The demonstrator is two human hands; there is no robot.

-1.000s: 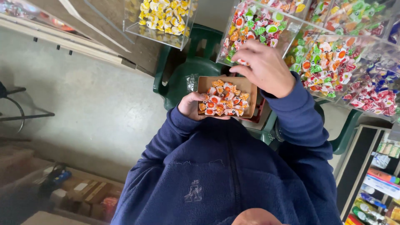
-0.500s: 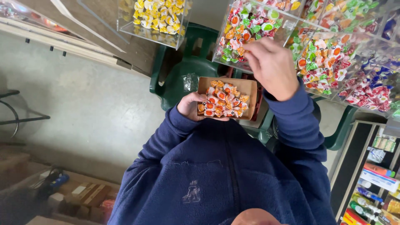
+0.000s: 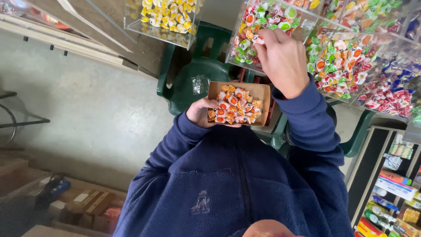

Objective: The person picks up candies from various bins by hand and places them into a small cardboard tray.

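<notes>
Clamped under the cardboard tray (image 3: 258,93), my left hand (image 3: 199,113) cups it from below at chest height, thumb on the near rim. Right hand (image 3: 283,59) reaches up into the clear acrylic bin (image 3: 263,26), grip pinched together on one wrapped candy (image 3: 258,40), white with a red spot.

Largest first: grey floor (image 3: 83,114) fills the left side. Navy fleece (image 3: 237,184) covers the lower middle, both sleeves raised. Green plastic chair (image 3: 193,79) sits directly under the tray, a second green chair (image 3: 357,136) to the right. Row of clear bins across the top: yellow candies (image 3: 169,15) at left, mixed red, green and orange ones in the bin I reach into, red and blue ones (image 3: 386,92) further right. Shelf with packaged goods (image 3: 390,193) at lower right. Tray holds orange and red wrapped sweets (image 3: 234,105), roughly half full, piled toward my side.
</notes>
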